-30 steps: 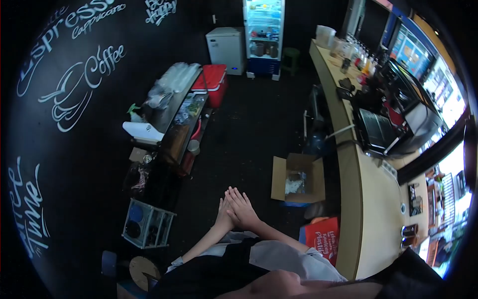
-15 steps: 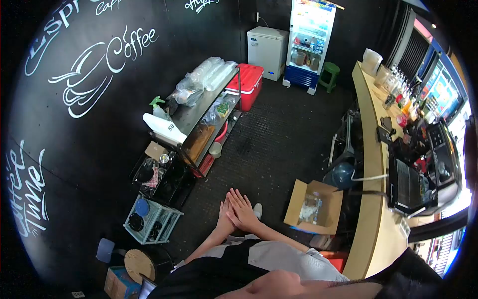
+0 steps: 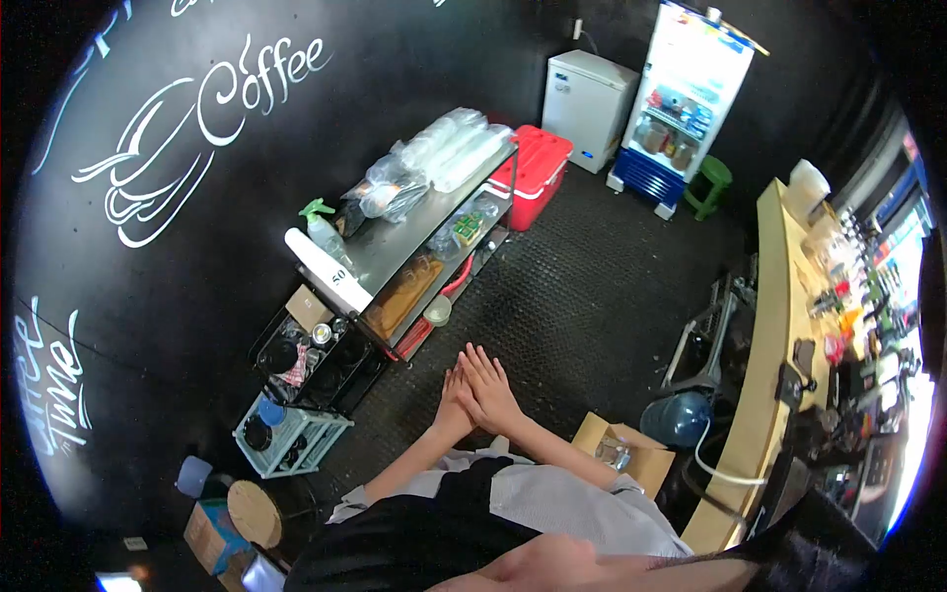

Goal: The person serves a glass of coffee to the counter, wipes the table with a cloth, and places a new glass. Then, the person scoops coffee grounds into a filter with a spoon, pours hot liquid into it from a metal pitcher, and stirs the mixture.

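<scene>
In front of my body, my left hand (image 3: 454, 407) and my right hand (image 3: 489, 393) rest against each other. The right one partly overlaps the left, and its fingers are stretched out. Fingertips of the left hand also point straight forward, though part of its palm is covered. I see no object in either hand. Below them is the dark textured floor (image 3: 582, 296). Closest to my right forearm is an open cardboard box (image 3: 646, 464) with clear plastic inside.
To the left stands a metal shelf rack (image 3: 395, 247) carrying plastic-wrapped stacks and a spray bottle (image 3: 326, 237). Beyond it are a red cooler (image 3: 538, 183), a white chest freezer (image 3: 587, 104) and a lit display fridge (image 3: 681, 109). A wooden counter (image 3: 779, 257) runs along the right, beside a blue water jug (image 3: 676, 419).
The view has shifted forward and turned, so the shelf and fridge sit further right and the cardboard box lies closer to my body. My hands stay together.
</scene>
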`<action>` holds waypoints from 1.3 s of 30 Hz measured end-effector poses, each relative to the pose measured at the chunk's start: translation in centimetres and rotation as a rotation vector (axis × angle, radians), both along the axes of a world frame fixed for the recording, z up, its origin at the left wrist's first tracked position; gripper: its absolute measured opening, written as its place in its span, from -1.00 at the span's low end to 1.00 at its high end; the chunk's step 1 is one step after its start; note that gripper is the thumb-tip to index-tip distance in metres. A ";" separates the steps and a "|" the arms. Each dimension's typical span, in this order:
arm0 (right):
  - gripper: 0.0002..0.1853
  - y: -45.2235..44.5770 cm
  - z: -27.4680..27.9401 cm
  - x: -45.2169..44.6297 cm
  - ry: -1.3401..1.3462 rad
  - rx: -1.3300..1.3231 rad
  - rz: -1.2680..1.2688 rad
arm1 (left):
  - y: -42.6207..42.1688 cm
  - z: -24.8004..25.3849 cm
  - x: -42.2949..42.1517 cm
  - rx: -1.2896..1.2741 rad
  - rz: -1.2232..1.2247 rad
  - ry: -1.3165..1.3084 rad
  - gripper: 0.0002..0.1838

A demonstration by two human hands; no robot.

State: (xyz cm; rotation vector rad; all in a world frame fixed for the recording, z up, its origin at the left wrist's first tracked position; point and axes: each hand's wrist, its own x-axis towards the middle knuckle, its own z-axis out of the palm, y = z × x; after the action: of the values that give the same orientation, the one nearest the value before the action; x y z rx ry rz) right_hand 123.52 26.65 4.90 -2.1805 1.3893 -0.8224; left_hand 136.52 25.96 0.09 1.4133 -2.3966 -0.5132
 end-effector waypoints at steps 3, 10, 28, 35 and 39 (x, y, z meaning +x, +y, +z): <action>-0.28 -3.1 -0.5 0.6 -0.017 0.013 0.083 | -1.9 -0.9 0.6 -0.025 0.058 -0.140 -0.16; -0.31 -10.8 -2.6 3.0 -0.036 0.036 0.234 | -7.5 -0.9 3.0 0.062 0.231 0.026 -0.20; -0.29 -39.2 -6.0 15.3 0.028 -0.050 0.379 | -33.8 -4.1 14.3 -0.205 0.537 0.097 -0.23; -0.35 -45.2 -11.1 19.2 0.133 -0.029 0.527 | -37.7 -8.5 16.7 -0.097 0.675 -0.023 -0.37; -0.37 -48.5 -12.8 21.7 0.152 -0.037 0.644 | -39.7 -10.1 18.2 0.163 0.893 0.382 -0.58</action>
State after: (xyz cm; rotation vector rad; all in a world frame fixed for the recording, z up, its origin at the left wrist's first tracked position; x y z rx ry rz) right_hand 145.22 -21.90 -7.90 -2.5324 0.6430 -0.4466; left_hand 154.67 -13.71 -9.99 2.0220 -1.2650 -0.6472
